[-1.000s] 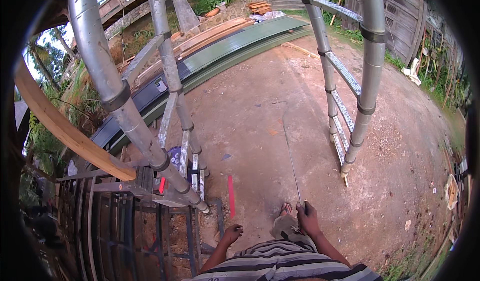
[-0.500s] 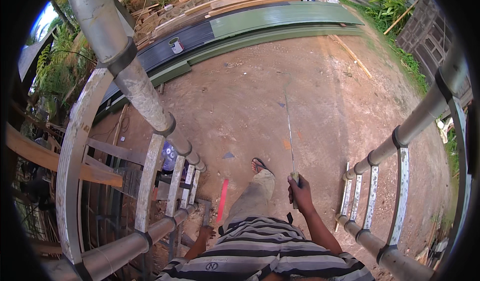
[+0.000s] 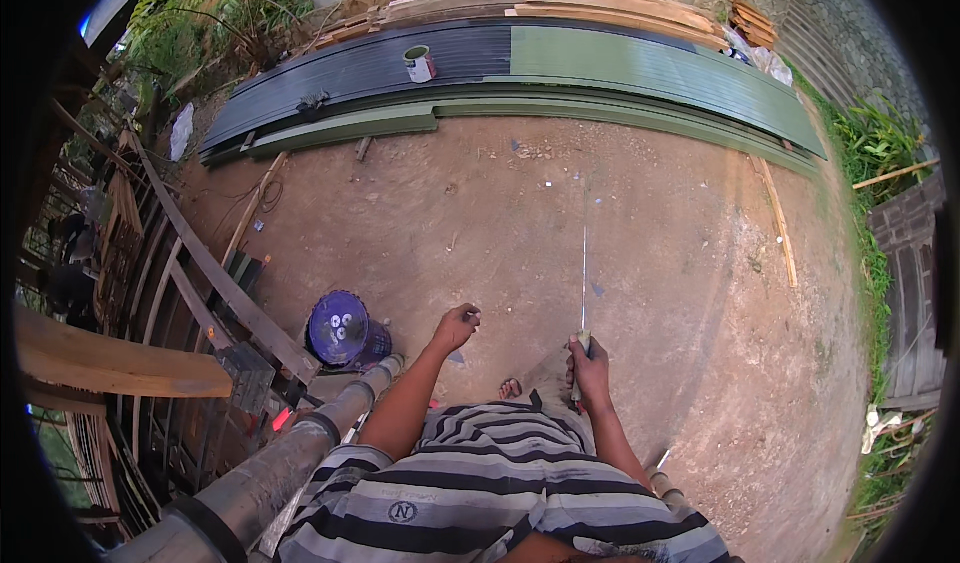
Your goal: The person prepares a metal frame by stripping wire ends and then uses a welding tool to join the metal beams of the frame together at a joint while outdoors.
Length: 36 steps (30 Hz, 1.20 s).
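I look down from a height over bare brown ground. My right hand [image 3: 590, 363] is shut around the lower end of a long thin metal rod [image 3: 584, 278] that runs away from me over the ground. My left hand [image 3: 457, 325] is out in front of my striped shirt, fingers loosely curled, with nothing visibly in it. A grey scaffold pipe [image 3: 300, 453] slants up at my lower left, beside my left arm. One bare foot [image 3: 510, 389] shows below, between my arms.
A purple round drum [image 3: 345, 331] stands on the ground at the left. Long green and black metal sheets [image 3: 560, 73] and wooden planks [image 3: 560, 3] lie at the far side, with a small paint can [image 3: 419, 63] on them. Wooden beams and metal frames crowd the left.
The view has swung away from the scaffold frames, which have left the right side. My left hand has come into view in front of me. The right hand keeps hold of the rod.
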Each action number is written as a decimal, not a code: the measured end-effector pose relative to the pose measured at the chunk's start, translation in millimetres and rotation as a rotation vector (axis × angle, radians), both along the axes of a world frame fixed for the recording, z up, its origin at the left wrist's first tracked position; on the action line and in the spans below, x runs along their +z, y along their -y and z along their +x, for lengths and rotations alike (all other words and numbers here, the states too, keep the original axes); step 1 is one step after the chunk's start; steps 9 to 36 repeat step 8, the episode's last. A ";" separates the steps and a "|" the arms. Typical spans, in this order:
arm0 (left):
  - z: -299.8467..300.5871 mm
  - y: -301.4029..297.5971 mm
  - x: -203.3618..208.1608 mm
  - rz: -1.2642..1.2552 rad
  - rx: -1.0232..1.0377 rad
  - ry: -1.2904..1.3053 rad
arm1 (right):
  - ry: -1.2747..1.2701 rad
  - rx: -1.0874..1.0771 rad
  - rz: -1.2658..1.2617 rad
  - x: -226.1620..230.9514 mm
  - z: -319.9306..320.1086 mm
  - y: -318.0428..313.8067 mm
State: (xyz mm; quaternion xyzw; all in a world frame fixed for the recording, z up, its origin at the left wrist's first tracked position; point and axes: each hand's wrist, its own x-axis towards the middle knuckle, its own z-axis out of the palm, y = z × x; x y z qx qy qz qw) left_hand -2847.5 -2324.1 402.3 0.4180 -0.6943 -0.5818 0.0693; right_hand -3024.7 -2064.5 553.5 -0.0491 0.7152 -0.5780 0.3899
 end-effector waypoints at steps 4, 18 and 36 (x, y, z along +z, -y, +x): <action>-81.4 75.5 8.7 -0.178 -0.045 -0.011 | -0.101 0.083 0.004 -17.0 -83.1 75.3; -123.8 151.3 -16.2 -0.022 0.007 0.213 | -0.418 0.230 -0.005 -39.4 -190.5 154.0; -123.8 151.3 -16.2 -0.022 0.007 0.213 | -0.418 0.230 -0.005 -39.4 -190.5 154.0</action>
